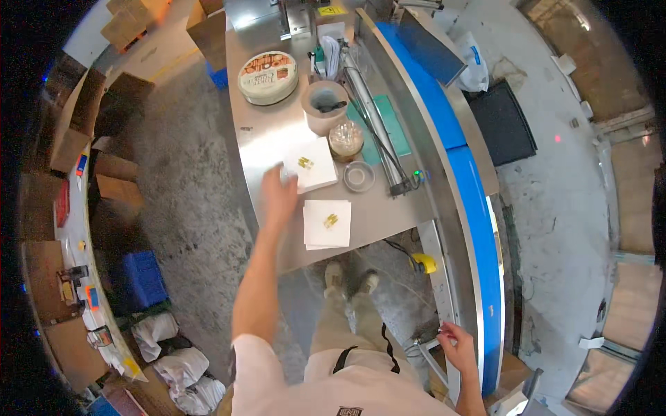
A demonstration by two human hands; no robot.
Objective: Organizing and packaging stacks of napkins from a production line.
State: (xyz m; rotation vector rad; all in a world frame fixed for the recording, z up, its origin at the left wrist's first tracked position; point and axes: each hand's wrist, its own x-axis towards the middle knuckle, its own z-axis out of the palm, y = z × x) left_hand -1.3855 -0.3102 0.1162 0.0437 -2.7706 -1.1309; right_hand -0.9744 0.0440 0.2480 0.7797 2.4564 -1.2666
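Observation:
My left hand point(279, 199), smeared by motion, is at the left edge of a white stack of square sheets point(316, 179) on the steel table. The blur hides whether its fingers hold anything. Several small gold pieces point(305, 163) lie on that stack. Closer to me, a second white stack point(326, 238) carries more gold pieces point(331, 220). My right hand point(458, 349) is low at the right, beside the conveyor frame. Its thumb and finger are pinched together at a tiny dark spot I cannot make out.
Behind the stacks stand a round tin point(268, 80), a beige pot point(325, 107), a jar with a clear bag point(346, 141) and a small round dish point(359, 176). A metal bar point(371, 114) crosses a green mat. A blue conveyor belt point(463, 173) runs along the right; a yellow tool point(424, 263) hangs below.

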